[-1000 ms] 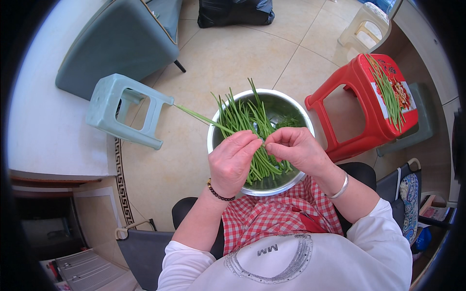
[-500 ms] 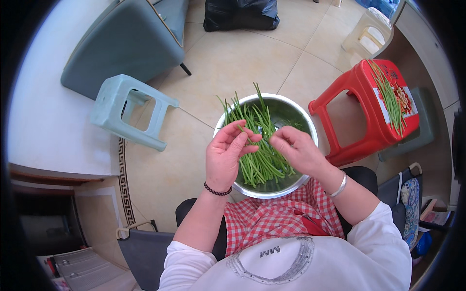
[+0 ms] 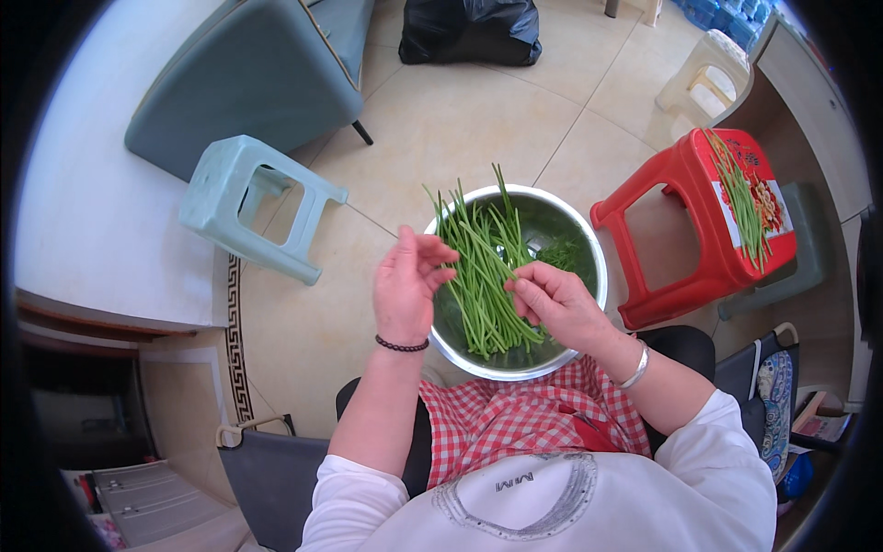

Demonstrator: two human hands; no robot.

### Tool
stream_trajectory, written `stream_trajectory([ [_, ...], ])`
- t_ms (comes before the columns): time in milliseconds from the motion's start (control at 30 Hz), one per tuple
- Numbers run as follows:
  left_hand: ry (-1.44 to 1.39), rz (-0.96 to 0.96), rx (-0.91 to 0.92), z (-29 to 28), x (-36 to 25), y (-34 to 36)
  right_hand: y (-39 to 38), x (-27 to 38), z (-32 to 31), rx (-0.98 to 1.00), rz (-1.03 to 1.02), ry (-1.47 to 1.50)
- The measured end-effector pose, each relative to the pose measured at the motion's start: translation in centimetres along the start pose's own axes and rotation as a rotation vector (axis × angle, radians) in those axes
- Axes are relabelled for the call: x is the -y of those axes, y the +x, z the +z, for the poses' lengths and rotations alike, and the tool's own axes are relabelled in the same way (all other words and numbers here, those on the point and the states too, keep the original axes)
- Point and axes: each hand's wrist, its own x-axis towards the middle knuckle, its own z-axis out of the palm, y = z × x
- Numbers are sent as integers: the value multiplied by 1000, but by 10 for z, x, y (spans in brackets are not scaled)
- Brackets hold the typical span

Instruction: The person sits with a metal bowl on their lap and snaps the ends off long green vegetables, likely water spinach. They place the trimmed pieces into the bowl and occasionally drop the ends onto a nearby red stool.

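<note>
A shiny metal basin (image 3: 602, 267) stands just beyond my lap. Long thin green stalks (image 3: 487, 317), which look like garlic scapes, lie in it side by side, their far tips sticking out over the rim. Short cut green pieces (image 3: 563, 254) are heaped at the basin's right. My right hand (image 3: 552, 296) is above the stalks, thumb and forefinger pinched on the near end of one stalk. At the basin's left edge my left hand (image 3: 409, 285) is held up, fingers loosely curled and apart, with nothing seen in it.
On the right, a red stool (image 3: 676, 230) carries more green stalks (image 3: 743, 204). A pale blue stool (image 3: 262, 204) stands left, before a blue-grey sofa (image 3: 248, 87). Far off are a black plastic bag (image 3: 469, 35) and a cream stool (image 3: 706, 75). A checked apron (image 3: 524, 414) covers my lap.
My left hand has moved left, away from the right hand, and its fingers have loosened. My right hand has come slightly nearer to me. The whole view has shifted a little.
</note>
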Motion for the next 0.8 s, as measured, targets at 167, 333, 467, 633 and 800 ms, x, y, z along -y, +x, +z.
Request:
stream_trajectory([
  [167,193,-65,218,26,14,-15,0,-4,4,14,-10,35],
  [333,221,-74,215,26,15,-17,1,-10,0,72,-24,-58],
  [467,280,-73,207,29,12,-19,4,-1,-4,-207,-179,-190],
  [633,345,-52,216,36,16,-24,5,8,-16,-254,-225,-47],
  [800,528,144,258,34,25,-25,5,10,-16,-230,-237,36],
])
